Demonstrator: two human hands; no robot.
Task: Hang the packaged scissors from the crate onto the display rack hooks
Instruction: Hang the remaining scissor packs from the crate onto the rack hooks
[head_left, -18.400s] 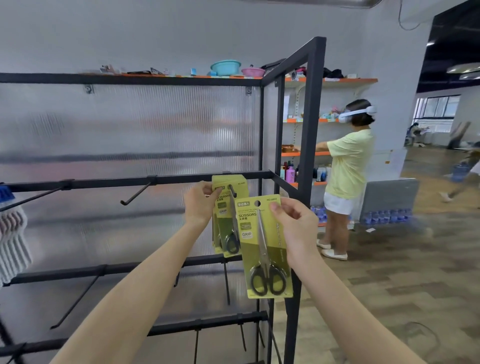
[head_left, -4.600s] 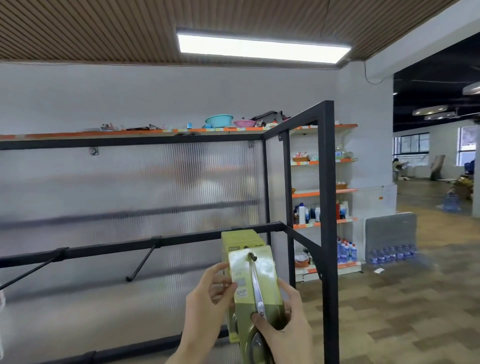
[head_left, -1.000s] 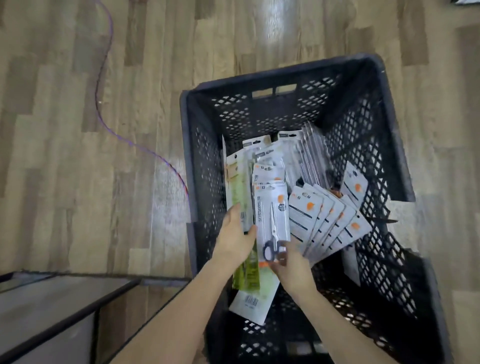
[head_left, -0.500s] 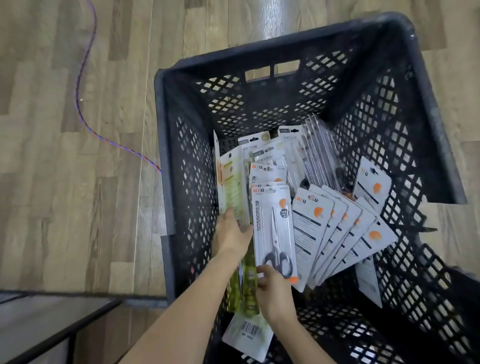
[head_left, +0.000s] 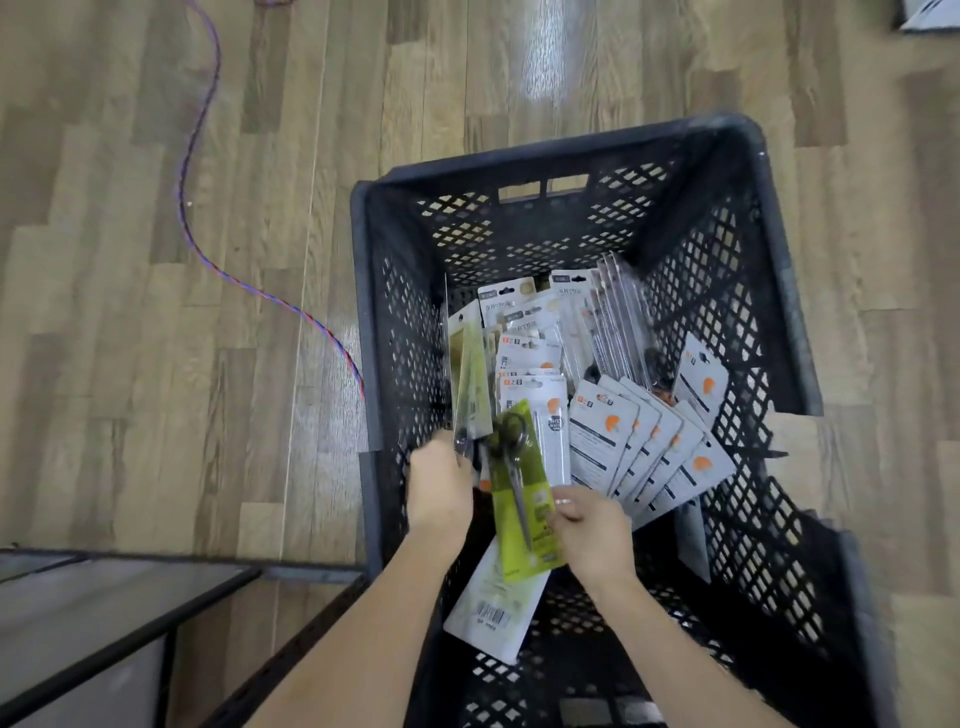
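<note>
I look down into a black lattice crate (head_left: 779, 270) on the floor, holding several packaged scissors. My right hand (head_left: 592, 530) grips a yellow-green scissors pack (head_left: 519, 499), lifted and tilted with the black handles pointing away from me. My left hand (head_left: 441, 483) is closed on the lower end of more yellow-green packs (head_left: 471, 379) standing against the crate's left wall. White packs with orange dots (head_left: 639, 441) fan out to the right. Another white pack (head_left: 493, 608) lies face down under my wrists. The rack's hooks are out of view.
A black metal frame with a translucent panel (head_left: 104, 613), part of the rack base, fills the lower left corner. A purple-blue cable (head_left: 208, 218) snakes across the wooden floor left of the crate.
My right hand has let go of the white scissors pack and now holds a yellow-green pack pulled up from the left stack. The view has pulled back a little from the crate.
</note>
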